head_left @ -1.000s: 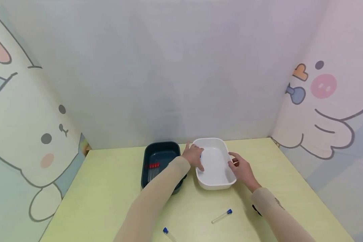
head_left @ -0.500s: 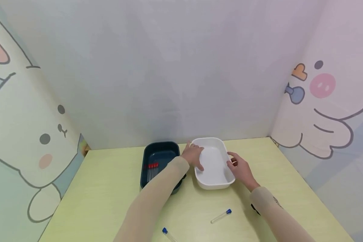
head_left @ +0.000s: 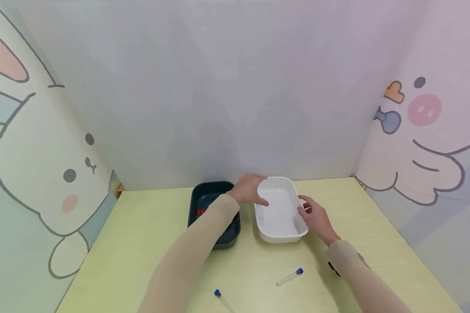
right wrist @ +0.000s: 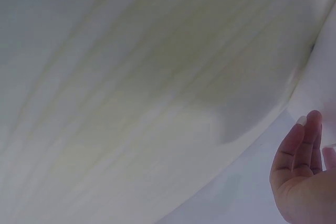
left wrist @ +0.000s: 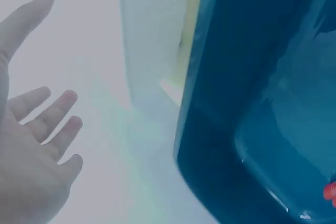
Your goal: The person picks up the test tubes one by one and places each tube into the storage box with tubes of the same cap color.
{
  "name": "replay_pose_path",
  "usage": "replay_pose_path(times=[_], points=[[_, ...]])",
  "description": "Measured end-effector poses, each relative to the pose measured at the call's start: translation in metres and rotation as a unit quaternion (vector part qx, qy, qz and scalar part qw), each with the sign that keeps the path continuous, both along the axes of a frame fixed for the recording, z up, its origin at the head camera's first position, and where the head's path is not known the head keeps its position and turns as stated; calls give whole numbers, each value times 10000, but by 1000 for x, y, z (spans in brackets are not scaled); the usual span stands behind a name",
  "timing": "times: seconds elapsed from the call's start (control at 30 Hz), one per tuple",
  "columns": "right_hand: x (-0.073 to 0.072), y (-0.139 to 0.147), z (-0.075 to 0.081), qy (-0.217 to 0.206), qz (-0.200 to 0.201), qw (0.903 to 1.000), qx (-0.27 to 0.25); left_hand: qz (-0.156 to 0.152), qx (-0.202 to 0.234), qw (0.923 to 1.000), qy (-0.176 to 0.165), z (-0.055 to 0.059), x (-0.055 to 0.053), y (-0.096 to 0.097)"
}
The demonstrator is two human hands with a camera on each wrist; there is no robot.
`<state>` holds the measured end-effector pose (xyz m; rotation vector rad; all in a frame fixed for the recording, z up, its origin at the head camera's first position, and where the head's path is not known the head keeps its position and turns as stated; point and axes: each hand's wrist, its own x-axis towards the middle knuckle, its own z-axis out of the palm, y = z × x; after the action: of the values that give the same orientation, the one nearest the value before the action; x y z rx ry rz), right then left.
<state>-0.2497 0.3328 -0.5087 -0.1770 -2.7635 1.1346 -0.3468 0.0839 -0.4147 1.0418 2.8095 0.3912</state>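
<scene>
Head view: a white, rounded-rectangular, plastic-looking tray (head_left: 282,221) is sitting on the pale yellow-green tabletop (head_left: 141,243) between the two hands. The left hand (head_left: 249,189) is lying over its far left rim, thumb extending above the interior; the left wrist view is showing the fingers loosely spread, gripping nothing. The right hand (head_left: 317,221) is staying near the right rim with gently bent fingers, a gap showing between thumb and index finger, apparently resting there without grasping. A dark blue, rounded-rectangular, glossy tray (head_left: 210,190) is standing just left of the white one, holding slim red-capped tubes (head_left: 201,211), partly hidden by the beige left sleeve (head_left: 192,256). Nearer the camera, two clear, blue-capped tubes (head_left: 290,277) are lying well apart on the tabletop.
</scene>
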Motion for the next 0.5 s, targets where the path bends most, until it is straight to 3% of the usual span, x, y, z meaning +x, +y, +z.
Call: replay_pose_path(times=[0.2,0.5], points=[[0,0,0,-76,15,10000,-34,-73,59,9998,164,9,6,-14],[0,-1,1,-144,38,9999,34,-86,182,9995,259,19,26,-39]])
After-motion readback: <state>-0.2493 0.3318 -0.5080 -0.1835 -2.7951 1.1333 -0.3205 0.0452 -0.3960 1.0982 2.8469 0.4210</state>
